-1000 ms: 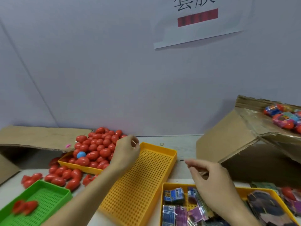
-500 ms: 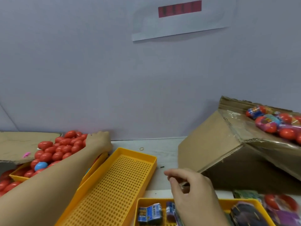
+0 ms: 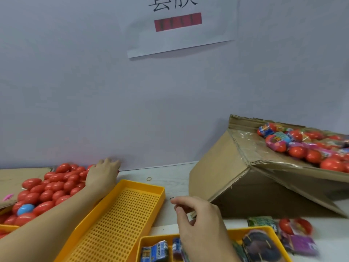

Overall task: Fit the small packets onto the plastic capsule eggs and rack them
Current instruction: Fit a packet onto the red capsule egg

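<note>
Eggs [image 3: 51,188], red plastic, lay heaped in a yellow tray at the desk's [image 3: 177,178] far left, one blue egg [image 3: 25,209] among them near the heap's near edge. Left hand [image 3: 103,173] rested on the far right end of that heap, palm down, fingers reaching over the eggs toward the wall; fingertips were hidden, so whether they grasped an egg could not be told. Just right of the heap sat the perforated yellow rack [image 3: 117,222], angled, nothing in it. Right of the rack's near end stood a second yellow tray [image 3: 272,230] holding small printed packets [image 3: 154,250], blue ones at its left, darker ones at its right. Right hand [image 3: 200,227] hovered above that tray, fingers curled with thumb and forefinger close together; whether they pinched anything could not be told, a packet edge showing under the palm. Right of the rack and farther back a cardboard box [image 3: 226,178] leaned tilted, its open top carrying wrapped eggs [image 3: 277,140], red with coloured packets fitted on. Beyond the packet tray's right end lay loose packets and one more red egg [image 3: 295,225] on the desk. A rubber band [image 3: 149,179] lay on the desk behind the rack. A paper sign [image 3: 179,25] hung on the wall above the rack.
</note>
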Motion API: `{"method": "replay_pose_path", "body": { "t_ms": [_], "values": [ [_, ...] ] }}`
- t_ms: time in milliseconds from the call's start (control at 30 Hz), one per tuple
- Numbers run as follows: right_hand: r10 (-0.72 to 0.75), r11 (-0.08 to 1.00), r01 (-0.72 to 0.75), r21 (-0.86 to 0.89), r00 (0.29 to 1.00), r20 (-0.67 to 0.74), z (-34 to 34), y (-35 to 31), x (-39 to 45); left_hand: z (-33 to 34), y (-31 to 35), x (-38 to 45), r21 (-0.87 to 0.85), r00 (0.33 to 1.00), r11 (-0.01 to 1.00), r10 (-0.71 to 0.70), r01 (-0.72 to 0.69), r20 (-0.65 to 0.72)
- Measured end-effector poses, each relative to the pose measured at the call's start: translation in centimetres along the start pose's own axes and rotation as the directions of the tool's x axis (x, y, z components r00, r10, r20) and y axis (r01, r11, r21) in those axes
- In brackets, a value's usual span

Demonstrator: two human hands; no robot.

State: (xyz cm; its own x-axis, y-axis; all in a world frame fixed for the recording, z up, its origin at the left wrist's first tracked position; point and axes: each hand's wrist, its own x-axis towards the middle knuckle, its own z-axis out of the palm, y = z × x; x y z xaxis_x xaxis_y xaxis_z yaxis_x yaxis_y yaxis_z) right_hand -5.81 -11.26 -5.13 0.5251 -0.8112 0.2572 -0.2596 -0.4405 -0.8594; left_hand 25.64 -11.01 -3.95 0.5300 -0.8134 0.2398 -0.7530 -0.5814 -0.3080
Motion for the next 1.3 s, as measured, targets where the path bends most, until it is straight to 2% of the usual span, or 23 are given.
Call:
{"method": "replay_pose_path", "body": {
  "t_ms": [67,167,233,267,333,400,467,500,533,567,600,667,867,1033,1167,1300],
  "values": [
    [0.003,0.999,-0.003,0.048,1.000,0.003,-0.3,-0.1,-0.2,-1.1,0.4,-1.0,-0.113,0.997,0.993,0.018,-0.026,-0.079],
    [0.016,0.991,-0.015,0.136,1.000,-0.006,-0.8,-0.1,-0.2,-3.7,1.5,-2.9,-0.343,0.988,0.939,-0.053,0.000,-0.144],
    [0.031,0.985,-0.028,0.169,0.999,-0.018,-1.0,-0.2,-0.3,-5.8,2.9,-4.6,-0.535,0.982,0.844,-0.116,0.019,-0.147],
    [0.038,0.982,-0.033,0.184,0.999,-0.025,-1.0,-0.4,-0.4,-7.2,3.4,-5.7,-0.642,0.981,0.766,-0.148,0.032,-0.129],
    [0.064,0.977,-0.054,0.205,0.997,-0.039,-1.0,-0.3,-0.4,-9.2,5.4,-7.8,-0.866,0.986,0.495,-0.165,0.076,-0.008],
    [0.085,0.968,-0.074,0.238,0.996,-0.037,-1.2,-0.6,-0.5,-10.8,7.2,-10.6,-0.982,0.981,0.104,-0.132,0.156,0.142],
    [0.084,0.959,-0.070,0.273,0.996,-0.037,-1.3,-1.1,-0.7,-11.7,8.9,-13.6,-0.939,0.965,-0.282,-0.109,0.198,0.237],
    [0.077,0.955,-0.063,0.289,0.996,-0.040,-1.3,-1.4,-0.9,-12.1,9.7,-14.9,-0.881,0.958,-0.430,-0.107,0.197,0.267],
    [0.070,0.951,-0.054,0.304,0.997,-0.044,-1.3,-1.6,-1.1,-12.2,10.5,-16.1,-0.822,0.951,-0.538,-0.111,0.186,0.287],
    [0.065,0.946,-0.046,0.321,0.997,-0.047,-1.2,-1.9,-1.3,-12.2,11.2,-17.0,-0.781,0.946,-0.601,-0.124,0.168,0.298],
    [0.059,0.940,-0.041,0.339,0.997,-0.044,-1.2,-2.1,-1.4,-12.2,11.9,-17.8,-0.759,0.944,-0.634,-0.139,0.148,0.300],
    [0.034,0.929,-0.026,0.368,0.999,-0.015,-1.1,-2.5,-1.7,-12.2,12.6,-18.7,-0.778,0.951,-0.618,-0.161,0.110,0.262],
    [-0.036,0.930,0.023,0.368,0.999,0.029,-0.5,-2.9,-1.9,-10.7,11.5,-18.7,-0.920,0.959,-0.387,-0.234,0.060,0.161],
    [-0.094,0.945,0.088,0.314,0.996,0.005,0.0,-3.1,-1.9,-10.2,10.8,-18.7,-0.921,0.958,-0.389,-0.250,0.031,0.138],
    [-0.052,0.905,0.066,0.421,0.998,-0.044,-0.1,-2.8,-1.6,-10.7,10.8,-19.1,-0.923,0.975,-0.383,-0.216,-0.045,0.042],
    [-0.027,0.843,0.010,0.538,0.999,0.024,-0.2,-2.9,-1.7,-11.0,11.1,-19.4,-0.938,0.971,-0.329,-0.236,-0.107,-0.028]
  ]
}}
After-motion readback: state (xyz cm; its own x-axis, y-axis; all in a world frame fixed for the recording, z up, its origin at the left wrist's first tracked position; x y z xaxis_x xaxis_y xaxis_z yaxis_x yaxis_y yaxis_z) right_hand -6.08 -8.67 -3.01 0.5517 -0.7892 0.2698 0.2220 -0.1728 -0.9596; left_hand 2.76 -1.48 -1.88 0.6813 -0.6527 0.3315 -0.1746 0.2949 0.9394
